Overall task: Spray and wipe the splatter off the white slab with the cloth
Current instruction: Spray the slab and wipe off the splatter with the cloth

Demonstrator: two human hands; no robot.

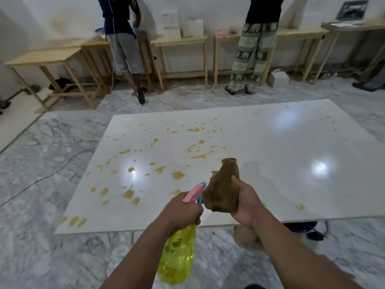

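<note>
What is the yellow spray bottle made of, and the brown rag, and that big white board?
The spray bottle looks like clear yellow plastic: you can see through it, and its pink trigger head looks smooth and moulded. The cloth seems soft woven fabric, since it crumples and folds in the right hand. The white slab looks like polished stone or ceramic, because lamps mirror sharply on it; which one I cannot tell.

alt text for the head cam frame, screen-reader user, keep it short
Over a white slab spattered with yellow-brown splatter, the left hand grips a yellow spray bottle and the right hand holds a bunched brown cloth. Behind, two people stand at wooden tables.
</note>
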